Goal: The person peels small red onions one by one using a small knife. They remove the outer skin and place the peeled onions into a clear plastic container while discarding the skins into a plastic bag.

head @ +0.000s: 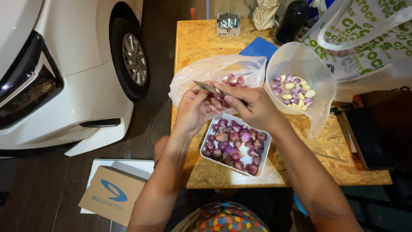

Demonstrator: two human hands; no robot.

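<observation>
**Shallot and knife held over the tray**

At centre frame, the left hand (194, 109) grips a small knife (207, 87), fingers curled shut around its handle. The right hand (250, 105) pinches a purple shallot (217, 97) against the blade, just above a white tray (267, 156) of unpeeled shallots. A clear jug (319, 92) of peeled ones stands right of centre.

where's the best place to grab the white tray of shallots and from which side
Probably the white tray by its two long rims, one hand on each, coming from the near edge of the table. It is shallow, heaped with unpeeled shallots and sits skewed, so a one-sided lift might tip it. Both hands are busy above it now.
</observation>
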